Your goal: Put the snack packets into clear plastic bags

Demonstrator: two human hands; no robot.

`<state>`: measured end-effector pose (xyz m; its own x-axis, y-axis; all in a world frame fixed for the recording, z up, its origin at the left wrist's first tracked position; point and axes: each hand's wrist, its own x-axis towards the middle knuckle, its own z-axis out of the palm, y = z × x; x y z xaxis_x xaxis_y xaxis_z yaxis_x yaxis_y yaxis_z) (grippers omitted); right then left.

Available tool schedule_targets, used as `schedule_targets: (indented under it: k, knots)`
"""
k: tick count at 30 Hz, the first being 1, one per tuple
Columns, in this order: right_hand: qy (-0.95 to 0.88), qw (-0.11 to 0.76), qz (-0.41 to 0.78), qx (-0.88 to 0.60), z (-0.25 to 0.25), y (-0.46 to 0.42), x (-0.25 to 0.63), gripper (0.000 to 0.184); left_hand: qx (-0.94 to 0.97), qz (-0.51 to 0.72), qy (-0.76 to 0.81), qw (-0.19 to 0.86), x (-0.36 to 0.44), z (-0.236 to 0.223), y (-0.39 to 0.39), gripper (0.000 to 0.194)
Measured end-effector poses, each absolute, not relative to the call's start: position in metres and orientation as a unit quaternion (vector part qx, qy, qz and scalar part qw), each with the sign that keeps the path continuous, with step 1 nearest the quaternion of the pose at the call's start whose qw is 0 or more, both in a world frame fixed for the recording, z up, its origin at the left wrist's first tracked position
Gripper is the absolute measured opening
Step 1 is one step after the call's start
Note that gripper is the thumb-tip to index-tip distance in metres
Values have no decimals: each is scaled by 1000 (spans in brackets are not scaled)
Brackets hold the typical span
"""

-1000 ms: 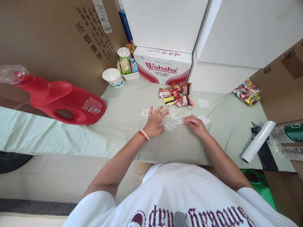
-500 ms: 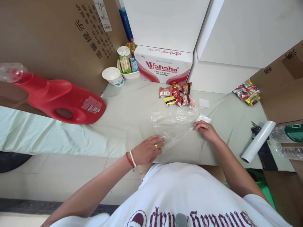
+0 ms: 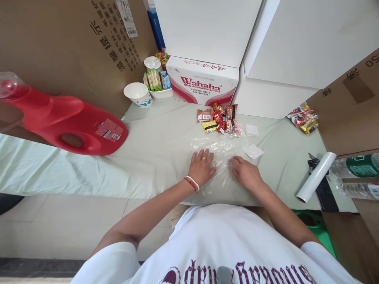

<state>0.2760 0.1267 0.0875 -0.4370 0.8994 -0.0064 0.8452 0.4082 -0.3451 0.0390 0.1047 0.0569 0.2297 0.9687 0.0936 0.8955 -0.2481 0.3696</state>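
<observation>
A clear plastic bag (image 3: 222, 175) lies flat and wrinkled on the pale green cloth in front of me. Across its left side rests my left hand (image 3: 201, 167), palm down with the fingers spread. My right hand (image 3: 244, 171) touches the bag's right side, its fingers loosely bent and apart, gripping nothing that I can see. Just beyond the bag is a small heap of wrapped snacks (image 3: 219, 120) in red, brown and yellow wrappers. Two small white packets lie to the right, the nearer packet (image 3: 254, 151) close to my right fingertips and the farther packet (image 3: 251, 130) behind it.
A large red jug (image 3: 71, 126) lies at the left. Paper cups (image 3: 137, 94) and a Wahaha box (image 3: 204, 83) stand at the back. On the right are a white roll (image 3: 316, 177), plastic bottles (image 3: 355, 165) and more snack packets (image 3: 304, 118). Cardboard encloses both sides.
My left hand has moved forward and right onto the bag and spread out. The right hand has shifted left and nearer, off the white packet's edge. The bag now lies flatter.
</observation>
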Motion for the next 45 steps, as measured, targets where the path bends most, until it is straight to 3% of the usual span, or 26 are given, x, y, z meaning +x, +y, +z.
schedule_targets:
  k: [4, 7, 9, 12, 15, 20, 25, 29, 33, 37, 39, 43, 45]
  knots:
    - [-789, 63, 155, -591, 70, 80, 332, 25, 805, 89, 572, 129, 3, 31, 92, 86]
    - [-764, 67, 279, -578, 78, 62, 374, 24, 822, 58, 550, 134, -25, 28, 87, 97]
    - [-747, 86, 313, -580, 93, 77, 384, 25, 835, 39, 528, 148, -33, 30, 87, 102]
    - [-747, 135, 233, -608, 112, 146, 362, 26, 848, 23, 502, 169, -34, 32, 88, 109]
    - [-744, 126, 179, -632, 113, 237, 301, 28, 852, 23, 494, 175, -30, 32, 85, 110]
    - [-651, 40, 157, -741, 88, 325, 215, 61, 846, 35, 502, 175, -32, 31, 73, 109]
    - [-642, 55, 121, -755, 83, 334, 243, 46, 846, 61, 493, 195, -37, 27, 68, 107]
    - [-629, 158, 157, -744, 94, 348, 270, 40, 842, 82, 492, 207, -38, 25, 69, 106]
    - [-720, 244, 228, -608, 89, 358, 237, 49, 840, 89, 491, 212, -38, 25, 69, 106]
    - [-799, 140, 256, -526, 73, 353, 204, 45, 837, 86, 502, 200, -36, 27, 68, 106]
    - [-770, 139, 265, -563, 69, 351, 207, 41, 837, 85, 504, 198, -36, 27, 68, 105]
    - [-617, 251, 190, -721, 68, 365, 228, 41, 839, 94, 497, 202, -37, 27, 68, 105]
    - [-591, 239, 171, -752, 67, 377, 227, 46, 838, 92, 498, 202, -37, 27, 68, 105]
